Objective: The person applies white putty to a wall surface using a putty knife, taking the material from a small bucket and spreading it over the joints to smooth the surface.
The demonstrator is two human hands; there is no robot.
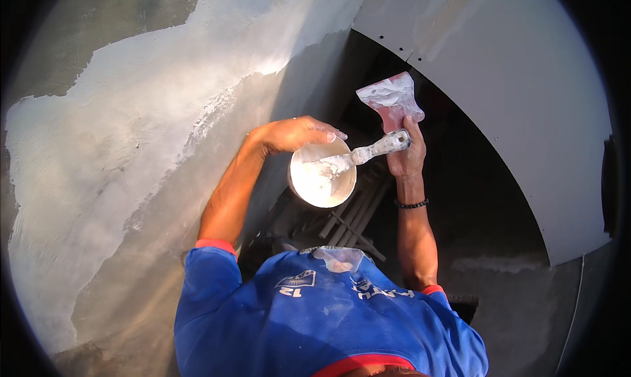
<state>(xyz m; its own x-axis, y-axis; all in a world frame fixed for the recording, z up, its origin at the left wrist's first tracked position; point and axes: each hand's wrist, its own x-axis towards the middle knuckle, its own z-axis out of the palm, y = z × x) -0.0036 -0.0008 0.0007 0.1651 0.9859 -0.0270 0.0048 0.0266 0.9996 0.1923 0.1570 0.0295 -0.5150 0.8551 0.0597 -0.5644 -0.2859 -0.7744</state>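
My left hand point(296, 134) grips the rim of a round white tub point(299, 188), fingers bent over its far edge. White paste coats the inside of the tub. A putty knife point(374, 149) leans in it, its blade in the paste and its smeared handle sticking out to the right. My right hand point(409, 155) is closed on a red plastic spreader point(392, 101), which points up and away and is thickly smeared with white paste. The knife's handle end overlaps my right hand; whether they touch I cannot tell.
On the left rises a grey wall point(158, 199) partly coated in white paste. A pale curved panel point(519, 94) with dark screw spots arches along the right. Long pipes or bars point(355, 216) lie in shadow below the tub. A thin cable point(577, 298) hangs at lower right.
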